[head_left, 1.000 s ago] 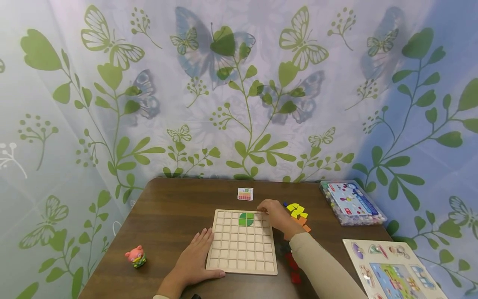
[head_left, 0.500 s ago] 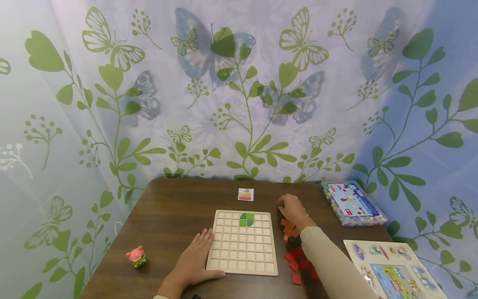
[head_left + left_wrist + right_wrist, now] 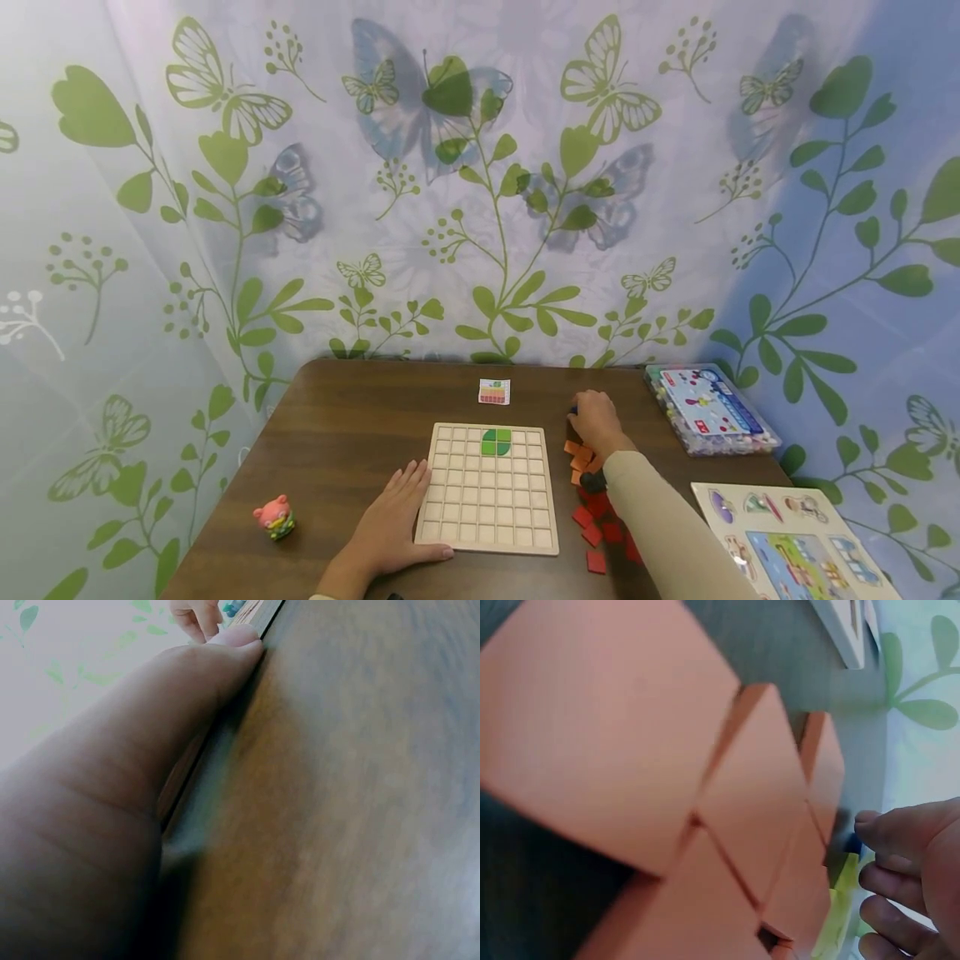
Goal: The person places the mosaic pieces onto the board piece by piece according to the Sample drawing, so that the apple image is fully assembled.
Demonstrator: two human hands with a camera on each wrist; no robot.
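Observation:
In the head view my left hand [image 3: 393, 512] lies along the left side of a wooden grid board [image 3: 487, 521], fingers extended, thumb by the near edge. Green tiles [image 3: 496, 442], some with a rounded corner, form a leaf shape in the board's upper cells. Beyond the board's right side, my right hand [image 3: 596, 419] reaches down over the loose pieces. Its fingers bend loosely in the right wrist view, close to a dark blue piece [image 3: 853, 843] and yellow tiles [image 3: 838, 907]. From the head, that hand covers most of the yellow pile.
Orange tiles [image 3: 580, 457] and red tiles [image 3: 595, 533] lie right of the board. Behind it is a small printed card [image 3: 494, 392]. A clear box of beads [image 3: 708, 408] and a picture puzzle board [image 3: 795, 542] occupy the right side; a pink toy figure [image 3: 275, 517] stands left.
My right hand has moved right, from the board's upper right corner to the pile of yellow and blue pieces. The left hand stays beside the board.

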